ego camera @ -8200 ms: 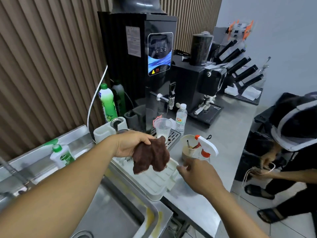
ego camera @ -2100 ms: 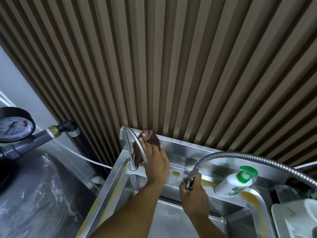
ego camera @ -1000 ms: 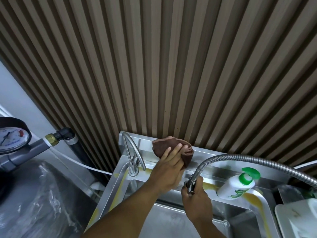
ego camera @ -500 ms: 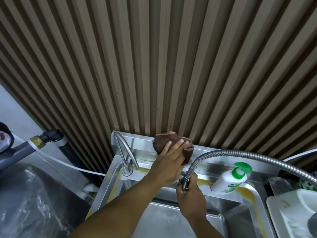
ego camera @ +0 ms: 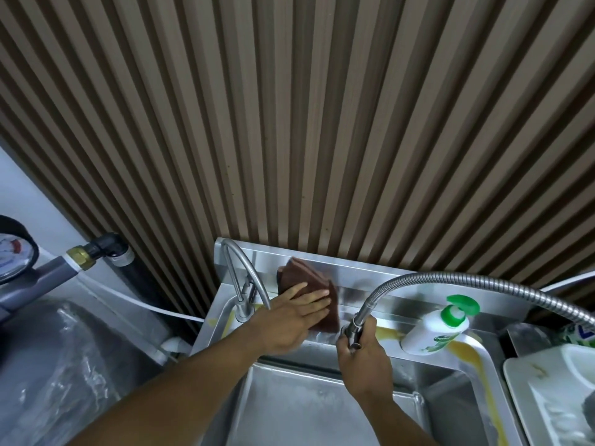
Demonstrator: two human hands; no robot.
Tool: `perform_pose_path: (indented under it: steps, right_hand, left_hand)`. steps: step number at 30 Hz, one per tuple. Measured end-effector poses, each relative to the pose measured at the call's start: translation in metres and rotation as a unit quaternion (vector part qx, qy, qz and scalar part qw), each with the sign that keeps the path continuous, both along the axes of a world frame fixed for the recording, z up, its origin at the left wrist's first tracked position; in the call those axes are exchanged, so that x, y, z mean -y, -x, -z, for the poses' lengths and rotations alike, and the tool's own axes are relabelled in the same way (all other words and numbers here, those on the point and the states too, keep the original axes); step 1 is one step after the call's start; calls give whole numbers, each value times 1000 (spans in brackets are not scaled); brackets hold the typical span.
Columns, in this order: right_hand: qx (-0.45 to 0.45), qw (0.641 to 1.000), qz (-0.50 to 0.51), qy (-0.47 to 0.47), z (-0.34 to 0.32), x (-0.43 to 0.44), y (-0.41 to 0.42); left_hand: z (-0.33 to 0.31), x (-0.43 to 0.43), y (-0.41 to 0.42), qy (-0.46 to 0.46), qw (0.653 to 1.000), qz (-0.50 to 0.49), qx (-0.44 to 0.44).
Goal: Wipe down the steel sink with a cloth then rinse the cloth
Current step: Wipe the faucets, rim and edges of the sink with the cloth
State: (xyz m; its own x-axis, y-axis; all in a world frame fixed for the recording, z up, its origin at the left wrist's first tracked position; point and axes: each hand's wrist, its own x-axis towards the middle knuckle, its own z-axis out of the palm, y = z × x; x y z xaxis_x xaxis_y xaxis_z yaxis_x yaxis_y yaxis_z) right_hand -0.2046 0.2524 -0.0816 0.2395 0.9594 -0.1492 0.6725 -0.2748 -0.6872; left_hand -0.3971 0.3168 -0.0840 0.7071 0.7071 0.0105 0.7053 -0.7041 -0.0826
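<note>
Left hand (ego camera: 289, 320), fingers (ego camera: 314, 297) flat and spread, presses brown cloth (ego camera: 309, 294) against steel sink (ego camera: 370, 416) backsplash. Right hand (ego camera: 363, 355), fingers clenched, grasps sprayer hose (ego camera: 363, 309).

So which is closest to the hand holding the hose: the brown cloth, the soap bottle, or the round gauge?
From the right hand, in the head view:
1. Brown cloth, just to its left on the sink's back wall.
2. Soap bottle, to its right on the rim; nearly as close.
3. Round gauge, far left edge.
</note>
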Motion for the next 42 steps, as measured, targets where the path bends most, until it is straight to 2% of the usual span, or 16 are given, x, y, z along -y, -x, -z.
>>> perform_pose_path:
  steps: [2,3,7,10,12,17,19,23,29,34,37,42]
  right_hand:
    - [2,1000,4,-3,1,0,1]
    - [4,1000,1,-6,1,1,2]
    - [4,1000,0,-7,3,0,1]
    - [5,1000,-1,-5,5,1,1]
    - [4,1000,0,-10,5,1,1]
    - [4,1000,-1,-13,5,0,2]
    - [9,1000,-2,-13,6,0,1]
    - [10,1000,-1,-14,6,1,1]
    - [18,1000,-1,-23,6,0,2]
    - [14,1000,-3,-16,5,0,1]
    - [16,1000,-4,-16,6,0,0]
    - [17,1000,-2,-21,6,0,2]
  left_hand:
    - [10,11,19,114,992,-56,11]
    - [13,16,26,142,986,-79,36]
    - [10,24,30,176,959,-158,155]
    - [7,28,19,138,940,-230,211]
    - [11,33,12,122,943,-235,203]
    - [16,43,-1,125,967,-153,162]
    - [16,40,5,130,970,-149,139]
    - [19,47,8,122,957,-225,136]
    - [29,64,-46,128,923,-334,139]
    - [32,59,-70,141,950,-257,110]
    - [34,53,-67,107,960,-226,123]
    - [28,53,-61,88,943,-288,145]
